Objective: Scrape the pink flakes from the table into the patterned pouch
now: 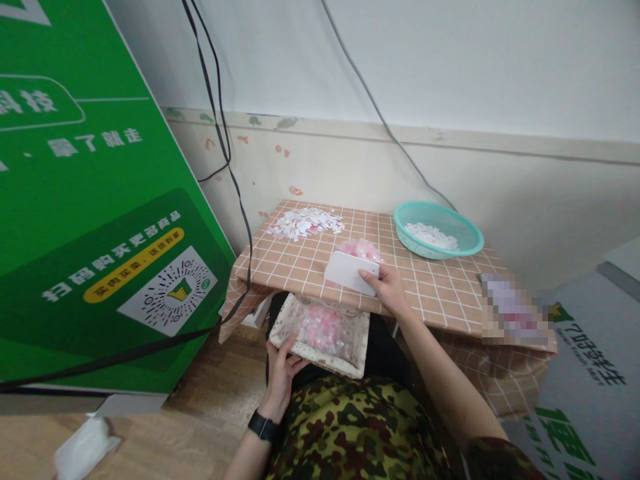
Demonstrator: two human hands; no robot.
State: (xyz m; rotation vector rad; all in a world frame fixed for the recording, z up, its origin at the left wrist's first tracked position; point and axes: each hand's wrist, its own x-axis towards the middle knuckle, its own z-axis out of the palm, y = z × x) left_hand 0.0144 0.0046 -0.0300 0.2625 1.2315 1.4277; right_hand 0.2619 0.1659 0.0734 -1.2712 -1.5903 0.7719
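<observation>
My left hand (287,362) grips the near left side of a fabric-lined basket (360,360), which sits on my lap just below the table edge. Small clear packets with pink contents (323,328) lie inside it. In my right hand (390,287) is a flat white rectangular plate (350,272), pinched at its right end and tilted over the table's front edge. Right behind the plate is a small heap of pink packets (364,249), partly hidden by it. Whether plate and heap touch, I cannot tell.
The table has a brown checked cloth (430,293). A pile of white paper pieces (306,223) lies at back left; a turquoise strainer basket (470,244) with white pieces stands at back right. Black cables (235,180) hang on the left beside a green panel (100,220).
</observation>
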